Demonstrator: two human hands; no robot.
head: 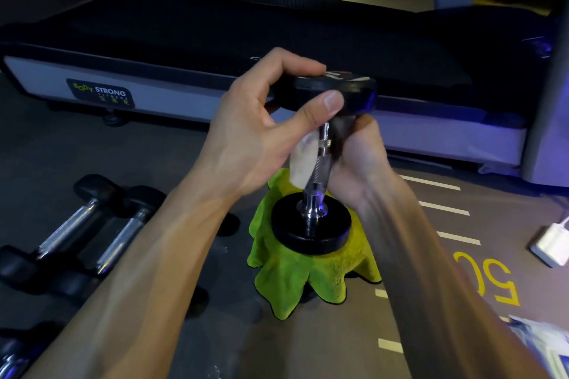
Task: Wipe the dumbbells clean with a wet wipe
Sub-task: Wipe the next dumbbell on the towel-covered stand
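A: Nearest items, please.

B: A white and blue plastic packet (pixel 545 344) at the lower right corner, on the grey gym floor (pixel 215 301). Near left — a cluster of black hex-headed dumbbells with chrome handles (pixel 89 224), lying flat, side by side.

A: Centre?

B: One crumpled lime-green microfibre cloth (pixel 308 280) on the floor. On it stands the round black-plated dumbbell with a knurled chrome handle (pixel 320 160), upright, lower plate resting on the cloth.

A: The hands?

B: The left hand (pixel 261 120) grips the rim of the upper plate, thumb on the near edge, fingers curled over the top. The right hand (pixel 360 157) is closed round the chrome handle, pressing a white wet wipe (pixel 303 160) against it; the wipe shows to the left of the handle.

A: Further out?

B: A white charger block with cable (pixel 551 243) at right, by white floor stripes and yellow painted digits (pixel 489 280). Beyond — a black and grey treadmill deck (pixel 215 40) with a "BODY STRONG" label (pixel 101 92) on its side rail.
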